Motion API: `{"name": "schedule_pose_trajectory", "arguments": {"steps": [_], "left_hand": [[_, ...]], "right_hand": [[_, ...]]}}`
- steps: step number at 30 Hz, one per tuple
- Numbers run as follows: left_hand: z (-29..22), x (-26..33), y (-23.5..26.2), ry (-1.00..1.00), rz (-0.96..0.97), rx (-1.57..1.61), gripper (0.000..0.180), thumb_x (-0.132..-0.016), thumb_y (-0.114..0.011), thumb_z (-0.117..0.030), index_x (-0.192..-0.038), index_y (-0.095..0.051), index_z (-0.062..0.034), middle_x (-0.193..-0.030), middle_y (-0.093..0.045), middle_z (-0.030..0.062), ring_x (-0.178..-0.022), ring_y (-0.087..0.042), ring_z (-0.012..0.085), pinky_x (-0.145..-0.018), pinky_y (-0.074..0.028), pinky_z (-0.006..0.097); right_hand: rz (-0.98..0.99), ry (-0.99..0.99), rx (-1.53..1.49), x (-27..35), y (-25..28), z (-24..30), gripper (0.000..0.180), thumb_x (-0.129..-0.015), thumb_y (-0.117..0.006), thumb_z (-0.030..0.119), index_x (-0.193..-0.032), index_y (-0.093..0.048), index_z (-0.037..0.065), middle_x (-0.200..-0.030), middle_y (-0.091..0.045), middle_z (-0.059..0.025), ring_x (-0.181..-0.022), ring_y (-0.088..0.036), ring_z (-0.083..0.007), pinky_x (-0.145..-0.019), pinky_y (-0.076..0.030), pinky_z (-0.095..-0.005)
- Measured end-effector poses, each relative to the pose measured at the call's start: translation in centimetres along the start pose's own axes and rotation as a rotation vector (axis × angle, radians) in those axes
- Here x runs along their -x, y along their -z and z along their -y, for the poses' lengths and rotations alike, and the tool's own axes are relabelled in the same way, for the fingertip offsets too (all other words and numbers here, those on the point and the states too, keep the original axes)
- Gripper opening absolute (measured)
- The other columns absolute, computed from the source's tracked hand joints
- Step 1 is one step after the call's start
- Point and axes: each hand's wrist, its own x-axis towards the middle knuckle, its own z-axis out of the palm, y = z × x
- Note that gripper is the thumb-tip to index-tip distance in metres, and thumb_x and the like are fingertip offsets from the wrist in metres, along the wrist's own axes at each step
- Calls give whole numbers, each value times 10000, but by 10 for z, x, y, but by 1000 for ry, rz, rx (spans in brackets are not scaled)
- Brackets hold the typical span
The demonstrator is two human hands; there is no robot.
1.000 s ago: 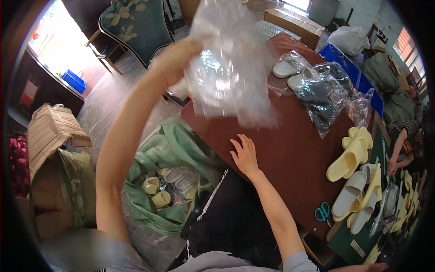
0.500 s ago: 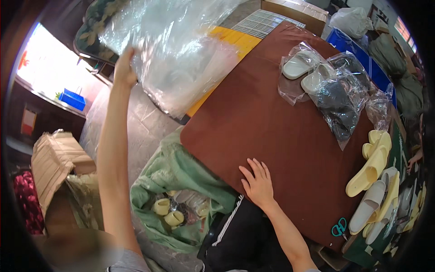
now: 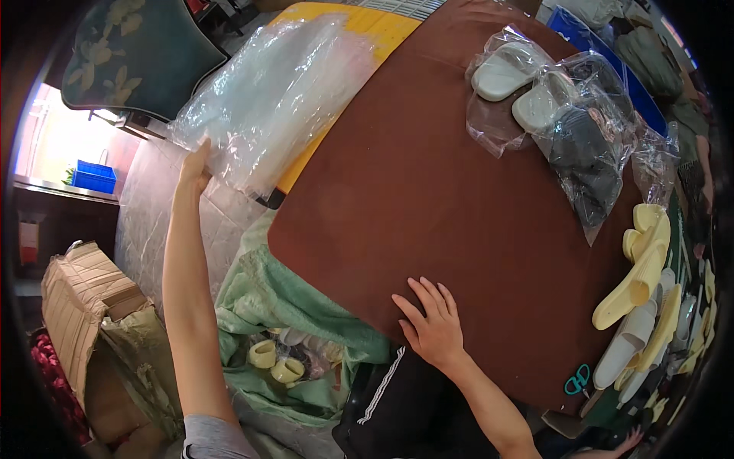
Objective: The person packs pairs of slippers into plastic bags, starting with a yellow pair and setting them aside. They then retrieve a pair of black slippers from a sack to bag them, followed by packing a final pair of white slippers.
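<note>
My left hand (image 3: 197,167) reaches far forward and is closed on the near left edge of a stack of clear plastic bags (image 3: 283,92). The bags lie spread over a yellow board (image 3: 390,29) beside the brown table. My right hand (image 3: 434,325) rests on the near part of the brown tabletop (image 3: 367,206), fingers spread, with nothing in it. At the table's far right lie white slippers (image 3: 501,73) in a clear bag and dark slippers (image 3: 585,149) in another. Yellow slippers (image 3: 634,283) and grey slippers (image 3: 627,344) are piled along the right edge.
Teal-handled scissors (image 3: 577,379) lie at the near right corner. Below the table's left edge, a green sack (image 3: 290,283) stands open with yellow slippers (image 3: 287,370) inside. A torn cardboard box (image 3: 99,306) is at left, a floral chair back (image 3: 122,57) behind. Another person's hand (image 3: 628,441) shows lower right.
The plastic bags were raised and billowing; now they lie flatter on the yellow board, with my left hand lower. My right hand stays on the table. The view has shifted slightly.
</note>
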Motion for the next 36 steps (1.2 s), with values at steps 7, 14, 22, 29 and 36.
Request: {"name": "schedule_pose_trajectory", "arguments": {"steps": [7,14,22,29,36], "left_hand": [[2,73,-1,-127,-404,-182,973,-830,-739,-372,-1502,-144,5,-1309,-505,207,-1037,-613,299,-819,-552,392],[152,259,53,-397,-287,-610,476,-913,-578,-186,-1350,-497,-18,-1217,-580,150,-1087,-551,241,-960,-425,364],[360,526,102,449,358,-617,459,-924,-584,-226,-1317,-525,3,-1236,-616,176,-1117,-581,230,-950,-454,344],[396,527,74,505,619,-906,403,-895,-567,-310,-1219,-640,-82,-1175,-662,156,-1087,-627,304,-941,-470,388],[397,418,81,598,-53,-163,752,-903,-436,-664,-1274,-584,-27,-1238,-628,189,-1097,-613,380,-943,-483,467]], "right_hand": [[-23,15,-14,9,-1,4,458,-851,-636,199,-1303,-563,187,-1410,-459,-105,-1322,-422,-286,-1110,-321,-463],[-129,88,54,9,-6,5,435,-830,-646,188,-1257,-567,165,-1389,-459,-106,-1321,-408,-308,-1113,-303,-506],[-175,199,131,17,-17,8,407,-899,-590,218,-1298,-543,154,-1403,-450,-123,-1326,-399,-321,-1118,-296,-484],[-21,115,125,51,2,-1,497,-921,-581,253,-1384,-464,113,-1466,-379,-174,-1376,-323,-353,-1142,-234,-507],[-15,142,259,65,-13,18,555,-930,-566,338,-1435,-421,160,-1521,-319,-133,-1417,-263,-333,-1161,-177,-511]]}}
